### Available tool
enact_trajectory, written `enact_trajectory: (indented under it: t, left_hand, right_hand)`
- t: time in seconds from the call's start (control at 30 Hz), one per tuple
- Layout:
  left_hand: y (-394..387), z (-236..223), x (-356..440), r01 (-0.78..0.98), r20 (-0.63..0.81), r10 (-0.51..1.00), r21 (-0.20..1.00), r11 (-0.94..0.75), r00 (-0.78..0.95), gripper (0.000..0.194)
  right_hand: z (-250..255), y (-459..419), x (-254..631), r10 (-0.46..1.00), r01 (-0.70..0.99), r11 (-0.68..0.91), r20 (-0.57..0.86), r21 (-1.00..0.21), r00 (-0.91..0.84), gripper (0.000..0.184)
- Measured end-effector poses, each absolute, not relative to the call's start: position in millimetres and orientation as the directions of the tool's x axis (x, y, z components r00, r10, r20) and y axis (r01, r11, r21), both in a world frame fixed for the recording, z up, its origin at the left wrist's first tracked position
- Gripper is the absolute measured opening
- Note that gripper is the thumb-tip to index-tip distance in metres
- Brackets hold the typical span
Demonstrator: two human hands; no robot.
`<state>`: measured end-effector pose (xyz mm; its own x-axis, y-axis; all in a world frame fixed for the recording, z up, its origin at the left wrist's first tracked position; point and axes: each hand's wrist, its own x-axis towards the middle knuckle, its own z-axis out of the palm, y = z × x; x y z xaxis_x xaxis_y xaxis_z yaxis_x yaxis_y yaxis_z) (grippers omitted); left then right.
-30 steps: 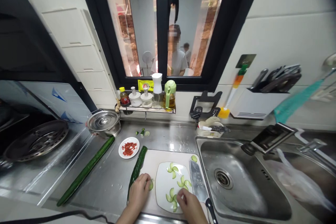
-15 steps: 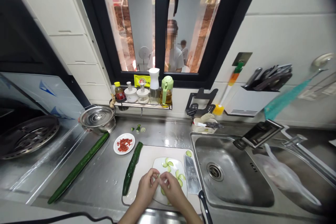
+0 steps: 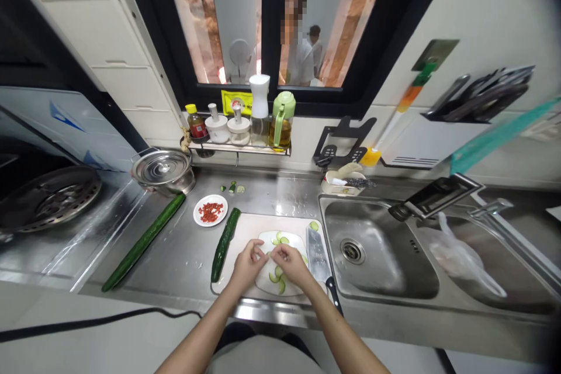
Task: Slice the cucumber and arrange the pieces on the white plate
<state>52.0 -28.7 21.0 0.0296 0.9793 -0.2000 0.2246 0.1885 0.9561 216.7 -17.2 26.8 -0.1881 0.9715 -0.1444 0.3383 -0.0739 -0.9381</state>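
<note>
Meeting over the glossy white squarish plate [image 3: 297, 241], the left hand [image 3: 245, 263] and right hand [image 3: 291, 262] are together now, where a second ago the left was over by the long dark-green bumpy cucumber [image 3: 225, 245], so it looks like a fiddly two-handed bit to me. Fingertips are pinched in close on both, but honestly can't tell what's between them. Curved pale-green cucumber slices [image 3: 281, 287] sit on that plate, the small round white dish [image 3: 197, 213] off left has chopped red bits [image 3: 211, 211], and the round silver metal pot [image 3: 186, 181] is lidded, contents hidden.
</note>
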Motion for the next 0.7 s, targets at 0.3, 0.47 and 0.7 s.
enact_trajectory:
  t: [0.3,0.47,0.7]
  left_hand:
    - [-12,40,52,-0.273,-0.61,0.767,0.717,0.642,0.199,0.047]
    - [-6,40,53,-0.281,-0.622,0.755,0.702,0.655,0.208,0.042]
    - [1,27,54,-0.248,-0.516,0.854,0.82,0.516,0.072,0.051]
  right_hand:
    - [39,5,218,0.961,0.189,-0.09,-0.134,-0.978,-0.24,0.015]
    - [38,5,220,0.947,0.226,-0.054,-0.122,-0.973,-0.298,0.017]
    - [23,2,218,0.952,0.249,-0.125,-0.187,-0.96,-0.241,0.011]
